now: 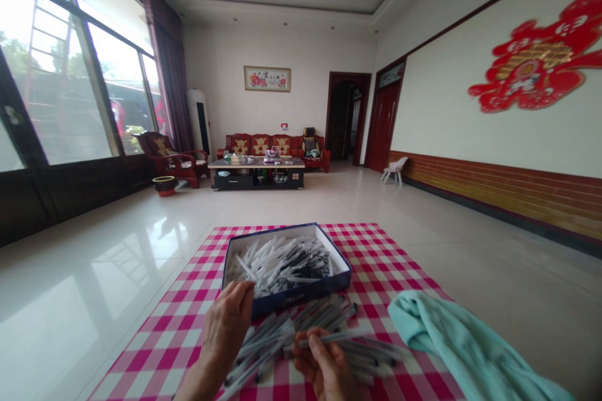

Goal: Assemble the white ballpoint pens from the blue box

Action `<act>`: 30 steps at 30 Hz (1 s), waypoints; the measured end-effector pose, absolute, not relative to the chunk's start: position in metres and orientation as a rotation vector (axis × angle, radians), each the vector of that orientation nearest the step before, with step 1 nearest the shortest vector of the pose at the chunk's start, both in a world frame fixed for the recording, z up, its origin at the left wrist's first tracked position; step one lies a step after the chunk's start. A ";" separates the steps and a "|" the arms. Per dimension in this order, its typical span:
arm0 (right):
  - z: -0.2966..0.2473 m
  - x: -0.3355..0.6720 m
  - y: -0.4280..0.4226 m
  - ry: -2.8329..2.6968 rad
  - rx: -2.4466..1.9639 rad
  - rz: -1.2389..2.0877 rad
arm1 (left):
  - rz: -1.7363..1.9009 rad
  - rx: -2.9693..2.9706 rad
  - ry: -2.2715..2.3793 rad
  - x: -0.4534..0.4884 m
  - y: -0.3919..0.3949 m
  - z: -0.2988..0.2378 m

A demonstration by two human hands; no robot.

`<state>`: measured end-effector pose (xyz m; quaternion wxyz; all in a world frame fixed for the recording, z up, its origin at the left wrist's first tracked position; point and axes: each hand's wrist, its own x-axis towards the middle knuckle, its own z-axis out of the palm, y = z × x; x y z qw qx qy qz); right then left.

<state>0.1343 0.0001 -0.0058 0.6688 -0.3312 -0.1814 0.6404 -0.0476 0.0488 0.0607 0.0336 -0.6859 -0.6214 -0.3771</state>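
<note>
A shallow dark-blue box (301, 298) with white inner walls holds a heap of slender white and black pieces (282, 260) that look like pen parts. My left hand (228, 319) is at the box's front left corner, its fingers curled together. Whatever may be between its fingertips is too small to make out. In my right hand (327, 366) a clear-barrelled pen (348, 335) is pinched between thumb and fingers, pointing to the right. Around and under that hand, a loose pile of similar pens (268, 341), several with dark ends, lies in front of the box.
A pink-and-white checked cloth (174, 332) covers the table. Mint-green fabric (451, 332) drapes over its right edge. Across the tiled floor stand a low coffee table (256, 164), a red wooden sofa (294, 144), an armchair (172, 156) and a small pale chair (394, 169).
</note>
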 end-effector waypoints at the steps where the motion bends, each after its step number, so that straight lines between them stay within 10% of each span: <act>1: -0.006 0.134 0.000 -0.408 -0.747 1.446 | -1.098 -2.117 -1.923 -0.049 0.054 0.060; 30: 0.000 0.137 -0.002 -0.454 -0.753 1.490 | -1.102 -2.676 -1.611 -0.030 0.002 0.038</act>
